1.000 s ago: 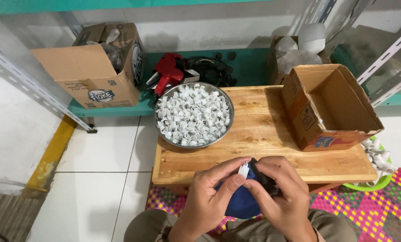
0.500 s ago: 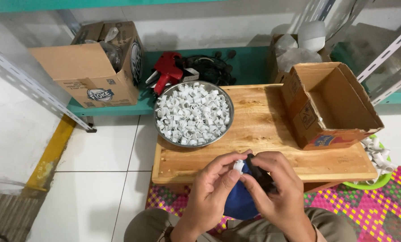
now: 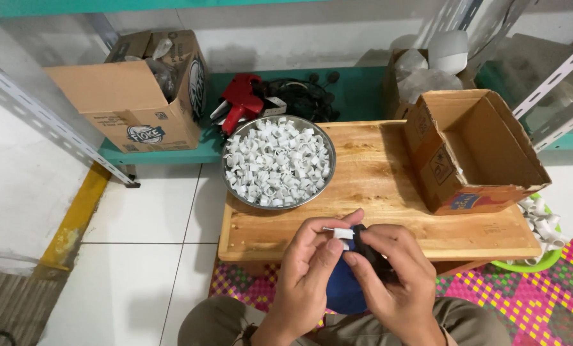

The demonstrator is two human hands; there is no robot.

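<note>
My left hand (image 3: 306, 269) pinches a small white plastic clip (image 3: 341, 234) with a thin metal nail sticking out to the left. My right hand (image 3: 389, 275) meets it from the right and grips a small dark object (image 3: 371, 251), partly hidden by the fingers. Both hands hover over my lap, just in front of the near edge of a low wooden table (image 3: 389, 186). A blue round thing (image 3: 344, 291) lies under my hands. On the table's left part stands a metal bowl (image 3: 235, 186) filled with several white clips (image 3: 277, 162).
An open brown cardboard box (image 3: 472, 150) lies on the table's right side. Behind are another cardboard box (image 3: 133, 96), a red tool (image 3: 242, 99), black cables and plastic bags. A green bowl with white clips (image 3: 542, 224) sits at right on a patterned mat. White tiled floor lies left.
My hands have stayed over my lap and worked closer together; the white clip now shows between my left fingertips with its nail pointing left.
</note>
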